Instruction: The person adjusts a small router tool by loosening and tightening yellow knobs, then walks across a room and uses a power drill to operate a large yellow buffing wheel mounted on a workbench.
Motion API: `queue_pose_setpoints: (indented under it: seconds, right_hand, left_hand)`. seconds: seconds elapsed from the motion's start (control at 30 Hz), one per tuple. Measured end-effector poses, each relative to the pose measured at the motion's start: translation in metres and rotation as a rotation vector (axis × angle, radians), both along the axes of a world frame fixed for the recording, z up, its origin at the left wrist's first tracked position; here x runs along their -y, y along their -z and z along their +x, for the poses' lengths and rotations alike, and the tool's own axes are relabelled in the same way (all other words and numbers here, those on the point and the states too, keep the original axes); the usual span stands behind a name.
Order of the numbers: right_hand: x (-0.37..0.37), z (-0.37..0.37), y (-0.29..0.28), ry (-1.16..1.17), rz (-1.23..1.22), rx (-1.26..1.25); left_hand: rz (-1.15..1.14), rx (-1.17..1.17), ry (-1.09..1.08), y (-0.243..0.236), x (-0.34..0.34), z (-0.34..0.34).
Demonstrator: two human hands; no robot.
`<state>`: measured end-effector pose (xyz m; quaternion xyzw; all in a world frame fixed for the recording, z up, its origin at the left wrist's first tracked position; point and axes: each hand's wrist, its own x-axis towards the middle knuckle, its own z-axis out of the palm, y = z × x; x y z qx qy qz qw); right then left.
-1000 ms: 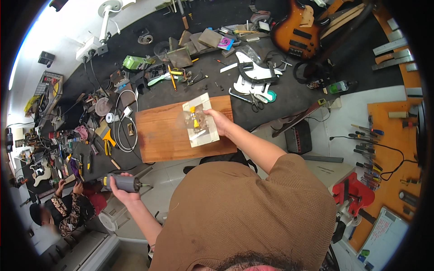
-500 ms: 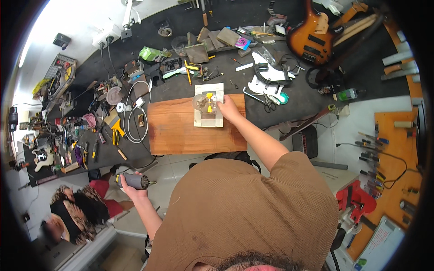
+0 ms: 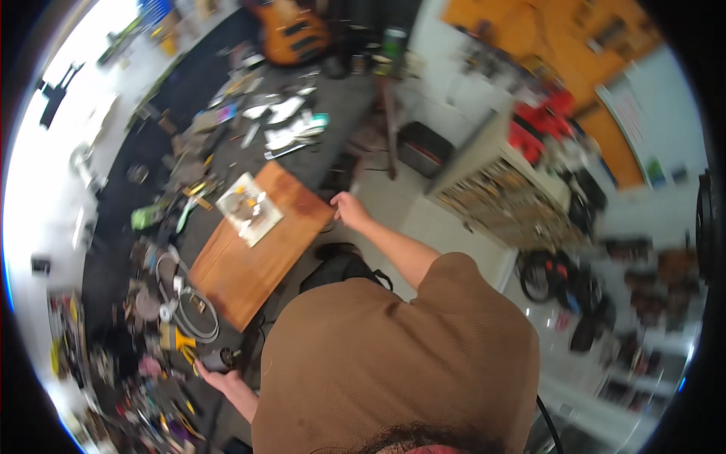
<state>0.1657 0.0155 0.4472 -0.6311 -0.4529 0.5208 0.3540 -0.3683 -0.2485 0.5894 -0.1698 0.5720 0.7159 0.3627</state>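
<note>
My left hand (image 3: 221,378) is wrapped round a dark grey cylindrical trim router motor (image 3: 219,359), low at the bench's near edge. My right hand (image 3: 349,210) is just off the corner of a reddish-brown wooden board (image 3: 249,276). Its fingers are loosely bent, with nothing seen in them; motion blurs them a little. On the board's far side lies a cream rectangular template plate (image 3: 265,227). A clear router base (image 3: 240,206) with yellow knobs sits on that plate, apart from both hands.
Left of the board are a coiled white cable (image 3: 206,333), a yellow-handled brush (image 3: 178,339) and cluttered tools. White templates (image 3: 283,125) and a sunburst guitar body (image 3: 295,34) lie beyond. A drawer cabinet (image 3: 503,189) and a red machine (image 3: 541,125) stand at the right.
The whole view has swung to the right, showing more floor and the cabinet. My right hand has let go of the template plate and drawn away from it. The left hand still holds the router motor.
</note>
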Motion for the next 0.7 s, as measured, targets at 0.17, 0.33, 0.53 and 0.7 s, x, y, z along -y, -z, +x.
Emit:
queue_pose_setpoints:
  seconds: [0.17, 0.33, 0.53, 0.7]
  right_hand:
    - [0.194, 0.074, 0.088, -0.005, -0.278, 0.354]
    - [0.368, 0.122, 0.123, -0.667, -0.815, 0.619]
    - [0.4, 0.118, 0.12, -0.591, -1.088, 0.431]
    - [0.276, 0.083, 0.112, -0.868, -0.718, 0.587]
  left_hand:
    - [-0.006, 0.089, 0.235, 0.024, -0.021, -0.025]
    - [-0.12, 0.097, 0.34, 0.056, -0.037, -0.046]
    - [-0.178, 0.13, 0.387, 0.045, -0.046, -0.028]
    - [-0.117, 0.122, 0.289, 0.02, -0.043, -0.012]
